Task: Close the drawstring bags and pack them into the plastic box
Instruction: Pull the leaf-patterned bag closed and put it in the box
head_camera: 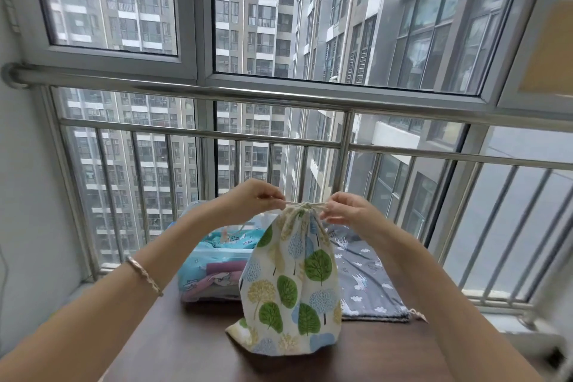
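Note:
A white drawstring bag printed with green, blue and yellow trees (291, 291) stands upright on the dark wooden table (173, 347), its mouth gathered tight at the top. My left hand (257, 195) pinches the cord on the left of the mouth. On the right side, my right hand (347, 208) pinches the other cord end. Behind on the left sits the clear plastic box (198, 276), holding a turquoise printed bag (226, 242). A grey bag with white clouds and unicorns (362, 282) lies flat to the right, behind the tree bag.
A steel railing (279, 96) and large windows stand close behind the table. A white wall closes the left side. The grey bag's cord end (417, 315) trails near the table's right edge.

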Demonstrator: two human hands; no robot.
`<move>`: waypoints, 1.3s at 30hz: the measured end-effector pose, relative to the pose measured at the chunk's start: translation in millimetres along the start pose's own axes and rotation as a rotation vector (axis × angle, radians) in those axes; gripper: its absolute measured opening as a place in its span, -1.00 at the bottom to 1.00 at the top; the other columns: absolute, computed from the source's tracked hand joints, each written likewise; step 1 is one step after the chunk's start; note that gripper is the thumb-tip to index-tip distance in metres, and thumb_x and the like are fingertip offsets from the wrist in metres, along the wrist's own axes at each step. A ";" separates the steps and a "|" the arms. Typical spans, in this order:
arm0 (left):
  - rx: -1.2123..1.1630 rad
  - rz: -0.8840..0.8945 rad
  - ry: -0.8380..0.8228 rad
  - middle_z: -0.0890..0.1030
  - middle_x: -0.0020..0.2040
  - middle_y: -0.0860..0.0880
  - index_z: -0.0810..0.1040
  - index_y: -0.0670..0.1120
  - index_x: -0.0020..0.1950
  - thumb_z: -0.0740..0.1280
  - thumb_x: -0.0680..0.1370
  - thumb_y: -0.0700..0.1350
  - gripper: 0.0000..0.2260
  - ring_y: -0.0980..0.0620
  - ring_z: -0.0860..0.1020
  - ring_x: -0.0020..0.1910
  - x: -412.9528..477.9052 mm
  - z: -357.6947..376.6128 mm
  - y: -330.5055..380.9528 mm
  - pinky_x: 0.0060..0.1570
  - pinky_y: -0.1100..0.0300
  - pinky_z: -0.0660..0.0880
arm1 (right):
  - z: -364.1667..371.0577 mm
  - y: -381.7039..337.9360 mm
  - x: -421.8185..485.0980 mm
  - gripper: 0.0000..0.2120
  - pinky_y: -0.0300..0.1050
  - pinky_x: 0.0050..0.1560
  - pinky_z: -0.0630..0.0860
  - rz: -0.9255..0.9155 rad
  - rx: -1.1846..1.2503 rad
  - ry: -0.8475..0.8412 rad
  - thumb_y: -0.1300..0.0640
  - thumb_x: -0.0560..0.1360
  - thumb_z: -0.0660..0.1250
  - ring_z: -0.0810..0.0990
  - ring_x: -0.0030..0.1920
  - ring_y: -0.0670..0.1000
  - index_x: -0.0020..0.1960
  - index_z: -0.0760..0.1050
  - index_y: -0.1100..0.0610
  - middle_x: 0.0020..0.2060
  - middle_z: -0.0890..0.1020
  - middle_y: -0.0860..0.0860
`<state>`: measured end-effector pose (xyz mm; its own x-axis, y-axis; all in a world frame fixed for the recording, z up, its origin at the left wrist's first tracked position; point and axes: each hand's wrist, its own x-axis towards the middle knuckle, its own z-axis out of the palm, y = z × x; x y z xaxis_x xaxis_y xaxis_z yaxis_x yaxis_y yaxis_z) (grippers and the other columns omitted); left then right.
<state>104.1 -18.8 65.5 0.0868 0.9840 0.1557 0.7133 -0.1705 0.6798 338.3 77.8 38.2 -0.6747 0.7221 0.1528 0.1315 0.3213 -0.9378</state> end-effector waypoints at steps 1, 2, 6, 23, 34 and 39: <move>0.058 0.016 0.041 0.62 -0.19 0.04 0.64 -0.04 0.04 0.32 0.55 -0.04 -0.85 -0.01 0.49 -0.33 0.6 0.9 -2.4 -0.23 0.22 0.51 | 1.0 -0.6 0.7 -0.89 -0.22 -0.01 0.56 0.008 0.014 -0.024 0.26 0.59 0.22 0.63 -0.14 -0.03 -0.10 0.48 0.24 -0.23 0.63 0.00; 0.132 0.041 0.095 0.62 -0.14 0.07 0.65 -0.01 0.05 0.34 0.53 -0.03 -0.84 0.01 0.52 -0.22 1.0 2.3 -4.7 -0.08 0.18 0.52 | 3.0 -2.6 2.1 -0.87 -0.23 -0.03 0.56 0.020 0.055 -0.030 0.29 0.58 0.21 0.63 -0.15 -0.02 -0.12 0.48 0.24 -0.24 0.64 0.01; 0.613 0.305 0.489 0.48 -0.11 0.15 0.69 0.12 -0.03 0.40 0.44 0.09 -0.84 0.08 0.41 -0.03 -0.1 13.1 -3.3 0.04 0.12 0.29 | 15.6 -15.0 8.3 -0.79 -0.12 -0.11 0.59 0.156 0.170 -0.053 0.23 0.59 0.18 0.62 -0.23 0.05 -0.21 0.45 0.21 -0.26 0.65 0.09; -0.289 0.080 0.320 0.69 0.06 -0.04 0.62 -0.14 0.18 0.47 0.46 -0.16 -0.70 0.14 0.65 0.00 2.3 35.3 8.0 0.08 0.14 0.59 | 38.5 -41.4 22.6 -0.87 -0.20 -0.07 0.57 0.291 -0.257 -0.163 0.24 0.50 0.37 0.61 -0.17 -0.04 0.00 0.63 0.27 -0.15 0.67 0.09; -0.381 -0.232 0.042 0.66 -0.18 -0.13 0.54 -0.19 0.10 0.53 0.39 -0.13 -0.65 0.08 0.57 -0.35 7.0 12.8 3.8 -0.29 0.26 0.53 | 50.5 -43.4 9.3 -0.96 -0.16 -0.17 0.66 -0.010 -0.476 0.083 0.32 0.40 0.44 0.69 -0.24 0.01 -0.15 0.65 0.24 -0.23 0.70 0.14; -0.347 -0.289 -0.075 0.56 -0.31 -0.03 0.58 -0.19 0.10 0.52 0.40 -0.11 -0.67 0.11 0.45 -0.38 10.0 4.4 9.0 -0.27 0.26 0.46 | 54.1 -43.2 8.6 -0.87 -0.09 -0.23 0.67 -0.117 -0.551 0.131 0.27 0.44 0.44 0.70 -0.30 0.00 -0.01 0.65 0.22 -0.25 0.70 0.05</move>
<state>114.4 -10.3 70.0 -0.0224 0.9926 -0.1196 0.4416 0.1171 0.8895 287.5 37.0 63.2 -0.6162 0.7213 0.3162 0.4443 0.6499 -0.6166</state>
